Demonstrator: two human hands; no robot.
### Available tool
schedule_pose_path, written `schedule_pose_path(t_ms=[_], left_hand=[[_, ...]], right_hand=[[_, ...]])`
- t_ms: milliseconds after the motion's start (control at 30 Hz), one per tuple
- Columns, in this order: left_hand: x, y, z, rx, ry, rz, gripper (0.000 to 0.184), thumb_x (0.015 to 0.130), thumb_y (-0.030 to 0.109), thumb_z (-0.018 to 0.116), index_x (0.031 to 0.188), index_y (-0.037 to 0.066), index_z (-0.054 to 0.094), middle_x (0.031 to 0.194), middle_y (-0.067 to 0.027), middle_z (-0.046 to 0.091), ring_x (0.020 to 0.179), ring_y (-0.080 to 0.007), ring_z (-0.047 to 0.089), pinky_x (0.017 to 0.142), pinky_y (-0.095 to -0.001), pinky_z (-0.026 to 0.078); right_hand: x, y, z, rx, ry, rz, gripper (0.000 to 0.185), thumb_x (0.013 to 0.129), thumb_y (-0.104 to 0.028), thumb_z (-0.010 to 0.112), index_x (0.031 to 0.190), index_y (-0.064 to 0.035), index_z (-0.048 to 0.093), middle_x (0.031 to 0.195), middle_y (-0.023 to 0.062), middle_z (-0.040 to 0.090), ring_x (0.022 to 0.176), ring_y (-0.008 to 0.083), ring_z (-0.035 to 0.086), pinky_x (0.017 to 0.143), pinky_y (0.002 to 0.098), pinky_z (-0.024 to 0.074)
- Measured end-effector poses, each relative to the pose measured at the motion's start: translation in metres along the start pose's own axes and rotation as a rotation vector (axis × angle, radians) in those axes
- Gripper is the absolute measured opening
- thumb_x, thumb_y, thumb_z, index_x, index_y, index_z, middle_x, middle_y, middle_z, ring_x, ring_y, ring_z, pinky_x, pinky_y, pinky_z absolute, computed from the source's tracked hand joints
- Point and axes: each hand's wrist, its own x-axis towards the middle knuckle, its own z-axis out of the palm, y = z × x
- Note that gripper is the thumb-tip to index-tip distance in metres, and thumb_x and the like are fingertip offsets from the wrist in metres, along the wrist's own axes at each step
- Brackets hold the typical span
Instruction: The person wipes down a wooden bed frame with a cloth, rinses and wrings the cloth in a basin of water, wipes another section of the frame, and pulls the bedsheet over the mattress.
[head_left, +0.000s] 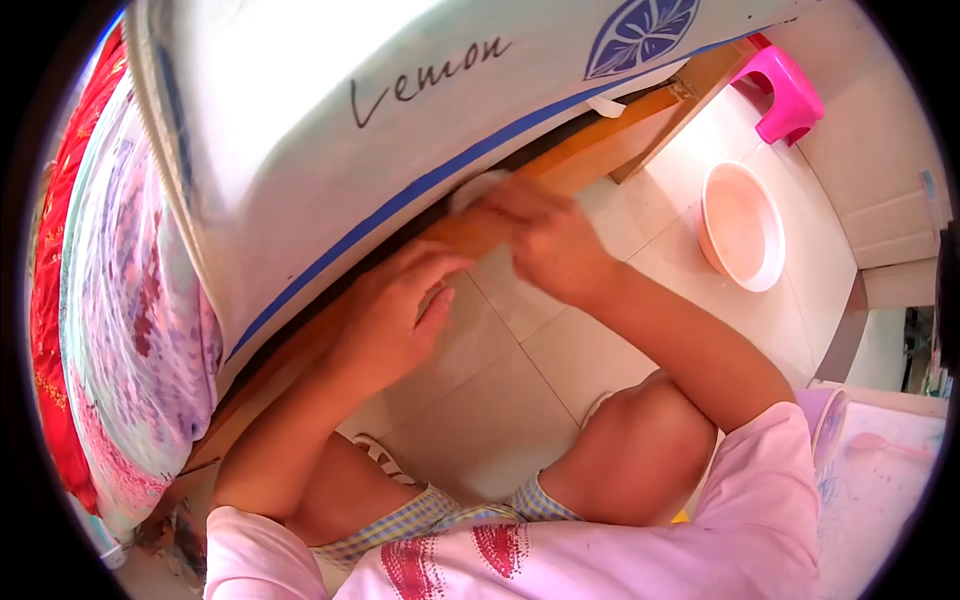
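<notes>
My left hand point(395, 315) is at the wooden edge point(470, 232) below a white fabric cover point(300, 150) with a blue stripe and the word "Lemon". Its thumb and fingers are apart, with nothing visible between them. To its right, my right hand point(550, 240) has its fingers pressed together on a small whitish piece point(478, 188), which lies at the gap between the cover and the wood. The fingertips are slightly blurred, and what the piece is cannot be made out. Another white scrap point(606, 106) sticks out farther along the gap.
A pink and white basin point(742, 228) stands on the tiled floor at the right, with a pink stool point(785, 95) behind it. Patterned cloth point(145, 300) and red cloth hang at the left. My knees are below my arms.
</notes>
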Motion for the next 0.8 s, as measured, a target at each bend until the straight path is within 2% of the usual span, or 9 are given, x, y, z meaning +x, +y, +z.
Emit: schedule_pose_path(t_ms=[67, 133, 233, 467, 533, 633, 667, 733, 800], left_hand=[[0.001, 0.007, 0.001, -0.106, 0.151, -0.145, 0.031, 0.086, -0.005, 0.055, 0.115, 0.005, 0.06, 0.105, -0.0066, 0.061, 0.085, -0.0147, 0.06, 0.071, -0.0254, 0.049], [-0.001, 0.009, -0.001, -0.145, 0.203, -0.177, 0.032, 0.086, -0.005, 0.055, 0.116, 0.006, 0.059, 0.102, -0.006, 0.062, 0.084, -0.0137, 0.059, 0.07, -0.0249, 0.049], [-0.009, 0.008, -0.003, -0.155, 0.215, -0.2, 0.033, 0.087, -0.005, 0.055, 0.117, 0.006, 0.059, 0.099, -0.0055, 0.063, 0.082, -0.0125, 0.06, 0.068, -0.0244, 0.049], [-0.018, 0.004, 0.001, -0.115, 0.138, -0.169, 0.028, 0.086, -0.004, 0.056, 0.112, 0.006, 0.062, 0.096, -0.006, 0.064, 0.08, -0.0136, 0.061, 0.066, -0.0245, 0.049], [-0.016, 0.001, 0.006, -0.121, 0.151, -0.168, 0.026, 0.086, -0.004, 0.056, 0.11, 0.005, 0.062, 0.094, -0.0065, 0.064, 0.079, -0.0145, 0.061, 0.066, -0.0248, 0.049], [-0.016, -0.002, 0.009, -0.071, 0.097, -0.092, 0.026, 0.085, -0.004, 0.057, 0.108, 0.005, 0.063, 0.092, -0.0075, 0.065, 0.077, -0.0161, 0.062, 0.065, -0.0253, 0.049], [-0.018, -0.001, 0.011, -0.027, 0.038, -0.023, 0.026, 0.085, -0.004, 0.057, 0.108, 0.005, 0.063, 0.091, -0.008, 0.065, 0.076, -0.0168, 0.062, 0.064, -0.0256, 0.05], [-0.025, 0.006, 0.017, -0.039, 0.022, -0.007, 0.026, 0.085, -0.004, 0.058, 0.108, 0.005, 0.064, 0.091, -0.0081, 0.065, 0.076, -0.0169, 0.062, 0.065, -0.0258, 0.05], [-0.025, 0.013, 0.02, -0.042, 0.004, 0.018, 0.026, 0.084, -0.004, 0.058, 0.108, 0.005, 0.064, 0.091, -0.0082, 0.065, 0.076, -0.017, 0.062, 0.065, -0.026, 0.05]], right_hand=[[0.006, 0.0, -0.004, 0.187, 0.002, -0.004, 0.028, 0.066, 0.004, 0.062, 0.092, -0.005, 0.064, 0.093, 0.006, 0.062, 0.088, 0.0244, 0.058, 0.067, 0.0341, 0.0508], [0.009, 0.01, -0.013, 0.328, 0.354, 0.392, 0.025, 0.068, 0.007, 0.061, 0.09, -0.0055, 0.063, 0.092, 0.0084, 0.062, 0.085, 0.0265, 0.059, 0.067, 0.0357, 0.0495], [0.01, 0.012, -0.028, 0.234, 0.345, 0.606, 0.02, 0.072, 0.008, 0.06, 0.088, -0.0038, 0.061, 0.091, 0.0099, 0.061, 0.08, 0.0283, 0.057, 0.068, 0.0371, 0.0484], [0.012, 0.013, 0.007, -0.04, 0.242, 0.263, 0.02, 0.068, 0.006, 0.063, 0.087, -0.0026, 0.062, 0.093, 0.0093, 0.062, 0.08, 0.0288, 0.057, 0.073, 0.0342, 0.0491], [0.012, 0.005, 0.007, 0.056, 0.165, -0.011, 0.023, 0.066, 0.006, 0.063, 0.087, -0.0035, 0.064, 0.091, 0.0087, 0.063, 0.08, 0.0295, 0.057, 0.074, 0.0328, 0.0495], [0.011, -0.002, -0.003, 0.536, 0.138, 0.014, 0.025, 0.068, 0.007, 0.059, 0.089, -0.0035, 0.066, 0.087, 0.009, 0.064, 0.081, 0.0299, 0.058, 0.076, 0.0341, 0.0495], [0.013, 0.001, -0.011, 0.537, 0.136, 0.013, 0.025, 0.068, 0.007, 0.059, 0.089, -0.0035, 0.066, 0.087, 0.009, 0.064, 0.081, 0.0299, 0.058, 0.076, 0.0341, 0.0495], [0.018, 0.012, -0.031, 0.291, 0.365, 0.662, 0.032, 0.066, 0.012, 0.06, 0.093, -0.0037, 0.067, 0.09, 0.0092, 0.067, 0.086, 0.0288, 0.061, 0.075, 0.0377, 0.051], [0.015, 0.025, -0.021, 0.116, 0.354, 0.521, 0.031, 0.067, 0.012, 0.059, 0.093, -0.0036, 0.067, 0.09, 0.0093, 0.067, 0.085, 0.0289, 0.061, 0.074, 0.0382, 0.0513]])
